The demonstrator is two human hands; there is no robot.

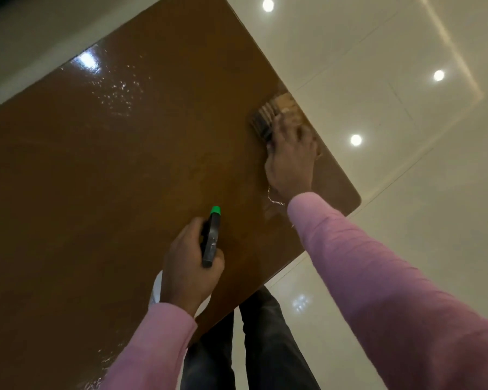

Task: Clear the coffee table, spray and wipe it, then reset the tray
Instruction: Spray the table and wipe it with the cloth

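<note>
Currently the brown tabletop [102,192] fills most of the head view, running from 7 o'clock up to 1 o'clock, with its rounded near corner at 3 o'clock.

The right hand [290,161], at about 2 o'clock, lies palm-down near the tabletop's right edge. Its fingers are stretched forward over a cloth [271,115], pressing it flat against the surface. The cloth is striped in beige and dark bands, but it is blurred, so its folds cannot be made out. A thin bracelet [273,199] sits on that wrist, just ahead of a pink sleeve [378,277].

The left hand [189,266], at about 7 o'clock, has its fingers curled round the neck of a spray bottle [210,243] and holds it above the tabletop. The bottle's black head points toward 12 o'clock and ends in a green nozzle [215,210]. A little of its pale body shows beside the wrist at the left.

Wet droplets [116,91] glisten on the tabletop at 10 o'clock, well apart from both hands.

Glossy pale floor [406,122] tiles with bright light reflections lie to the right. Dark trousers [265,347] show at 6 o'clock below the tabletop's edge.
</note>
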